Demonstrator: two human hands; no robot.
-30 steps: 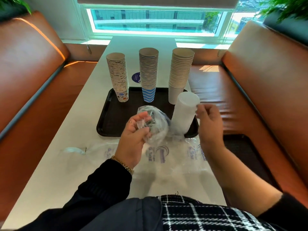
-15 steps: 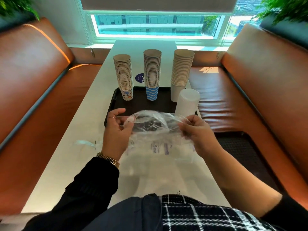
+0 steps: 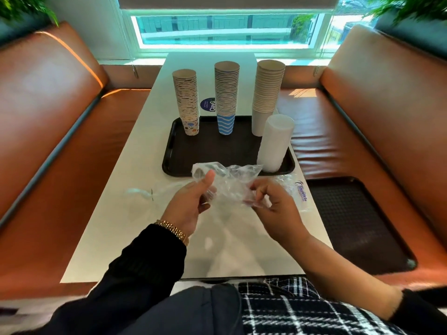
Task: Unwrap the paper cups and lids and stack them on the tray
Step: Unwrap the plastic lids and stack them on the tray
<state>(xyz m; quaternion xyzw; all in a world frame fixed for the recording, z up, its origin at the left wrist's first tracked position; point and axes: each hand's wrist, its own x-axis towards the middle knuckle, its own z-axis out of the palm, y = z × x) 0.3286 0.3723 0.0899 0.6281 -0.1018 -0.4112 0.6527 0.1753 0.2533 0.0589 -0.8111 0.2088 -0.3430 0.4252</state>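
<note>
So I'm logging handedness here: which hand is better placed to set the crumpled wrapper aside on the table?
Probably the left hand: it grips the clear wrapper next to bare table on its side. The right hand pinches it too, but another wrapper lies on that side.

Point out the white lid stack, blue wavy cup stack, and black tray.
White plastic lid stack (image 3: 275, 143): head view, mid side wall.
Blue wavy-striped paper cup stack (image 3: 226, 124): head view, bottom cup.
Black rectangular plastic tray (image 3: 212, 151): head view, bare floor.

Blue round sticker: "ClayG…"; plastic wrapper: possibly "Sharewin".
</note>
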